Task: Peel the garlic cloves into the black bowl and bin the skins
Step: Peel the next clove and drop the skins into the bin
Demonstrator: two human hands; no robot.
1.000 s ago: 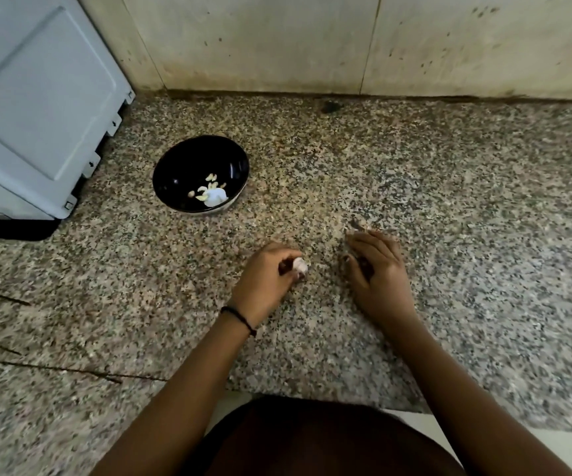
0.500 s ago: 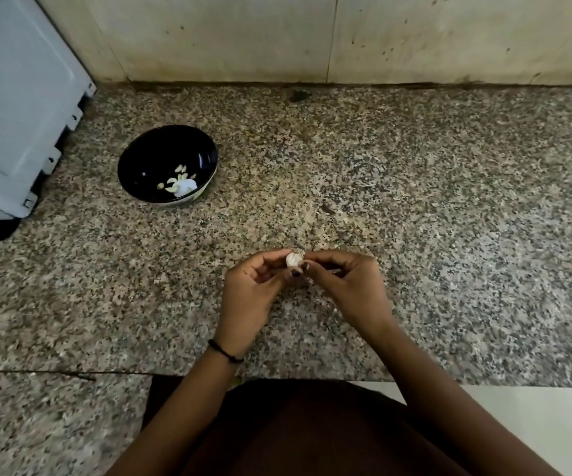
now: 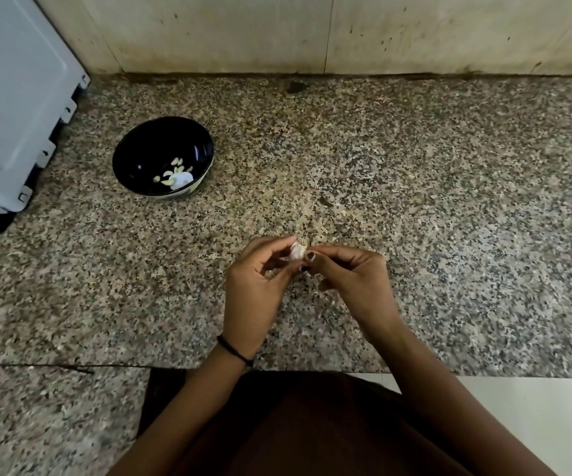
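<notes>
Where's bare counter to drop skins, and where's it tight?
Widest bare granite counter lies right of the right hand, up to the wall. A smaller patch sits between black bowl and left hand. Tight: the gap between bowl and white appliance, and around the garlic clove both hands pinch.

Bare counter (image 3: 312, 159) around black bowl (image 3: 147, 149); appliance (image 3: 13, 97) left

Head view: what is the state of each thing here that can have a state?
Clove: held between the fingertips of both hands.
Left hand: holds the clove.
Right hand: pinches the clove.
Bowl: upright on the counter, some garlic pieces inside.
</notes>
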